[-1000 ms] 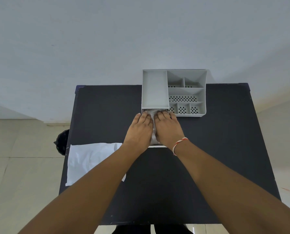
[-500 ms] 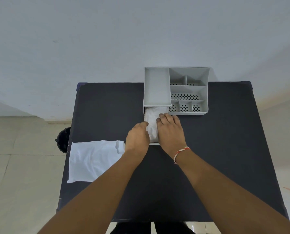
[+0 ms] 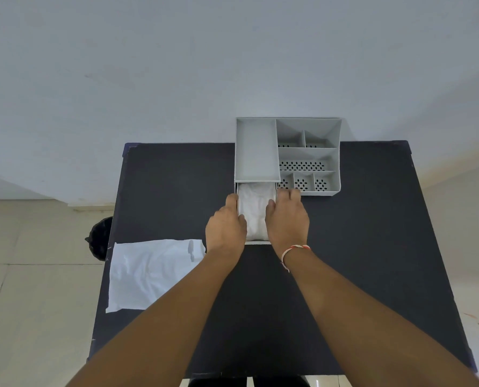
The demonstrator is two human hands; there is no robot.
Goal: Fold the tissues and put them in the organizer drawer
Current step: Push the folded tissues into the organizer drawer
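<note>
A grey organizer (image 3: 256,152) stands at the far edge of the black table (image 3: 372,247). Its drawer (image 3: 256,242) is pulled out toward me, with folded white tissues (image 3: 253,210) lying inside. My left hand (image 3: 225,229) grips the drawer's left side and my right hand (image 3: 287,219) grips its right side, thumbs over the edges next to the tissues. A flat unfolded white tissue (image 3: 149,272) lies on the table's left part, overhanging the left edge.
The organizer's right half has several open compartments (image 3: 305,163) with perforated floors. A dark round object (image 3: 100,237) sits on the tiled floor left of the table. A pale wall rises behind the table.
Both hands have lifted off the tissues in the drawer and moved apart to its two sides. The tissues are now exposed between them.
</note>
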